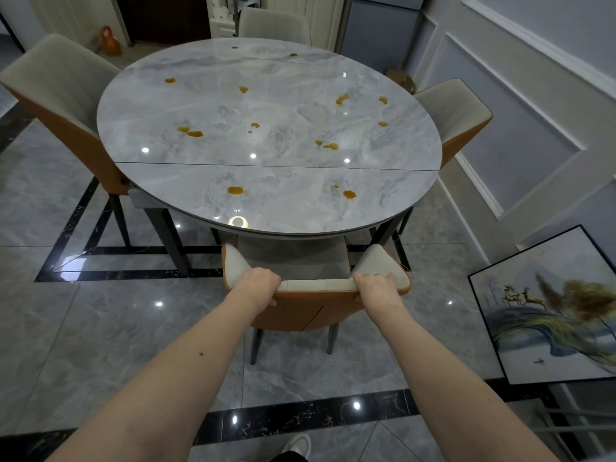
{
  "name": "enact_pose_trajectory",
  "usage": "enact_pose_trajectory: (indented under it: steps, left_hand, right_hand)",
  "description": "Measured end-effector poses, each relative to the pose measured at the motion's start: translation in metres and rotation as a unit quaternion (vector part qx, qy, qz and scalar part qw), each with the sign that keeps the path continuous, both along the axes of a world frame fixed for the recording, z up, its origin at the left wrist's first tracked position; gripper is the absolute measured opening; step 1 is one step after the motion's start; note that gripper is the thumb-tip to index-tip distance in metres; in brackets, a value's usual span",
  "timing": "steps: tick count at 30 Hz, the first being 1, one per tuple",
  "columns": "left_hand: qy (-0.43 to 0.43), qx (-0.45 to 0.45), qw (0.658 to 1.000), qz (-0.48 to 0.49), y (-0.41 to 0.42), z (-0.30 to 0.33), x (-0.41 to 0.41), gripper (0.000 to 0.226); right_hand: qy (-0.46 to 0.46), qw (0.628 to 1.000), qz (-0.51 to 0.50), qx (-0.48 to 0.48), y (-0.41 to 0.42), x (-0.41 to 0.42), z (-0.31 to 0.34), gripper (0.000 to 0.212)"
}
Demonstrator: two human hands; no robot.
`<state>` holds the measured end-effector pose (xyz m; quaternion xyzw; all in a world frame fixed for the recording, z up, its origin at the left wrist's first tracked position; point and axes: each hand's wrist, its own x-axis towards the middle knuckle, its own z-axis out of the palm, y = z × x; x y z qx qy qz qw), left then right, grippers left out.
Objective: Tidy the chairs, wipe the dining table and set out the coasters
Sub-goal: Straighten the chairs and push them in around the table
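Both hands, left hand (258,283) and right hand (375,288), grip the chair (316,303) backrest at the stained counter's (266,155) 6 o'clock edge.

Bright, sharp wide-angle view; ceiling-light glare dots the glossy table (300,208).

— What colour was the round marble-patterned dining table (266,105)?
— Pale grey, veined white, dotted with amber spill spots (235,190).
— The padded near-edge chair (316,296)?
— Cream front, orange back.
— The glossy tiled floor (83,328)?
— Grey marble, black gold-flecked bands.
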<state>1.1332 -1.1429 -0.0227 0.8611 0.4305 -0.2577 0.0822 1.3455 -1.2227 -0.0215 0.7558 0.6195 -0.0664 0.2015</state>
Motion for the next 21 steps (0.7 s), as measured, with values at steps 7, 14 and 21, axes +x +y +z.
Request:
enact_pose_trajectory:
  steps: [7,14,21]
  left_hand:
    - [-0.01,-0.002,1.0,0.008,-0.001,0.0,-0.001,0.042]
    - [-0.044,-0.009,0.999,0.009,-0.007,0.002,-0.003,0.043]
    - [-0.081,-0.018,0.997,-0.001,-0.017,0.019,0.038,0.05]
  right_hand:
    - [0.002,1.0,0.002,0.001,-0.002,0.001,-0.002,0.034]
    - [0.04,0.998,0.014,0.034,-0.01,0.004,0.0,0.035]
    - [0.125,0.989,0.039,0.071,-0.019,0.022,0.01,0.033]
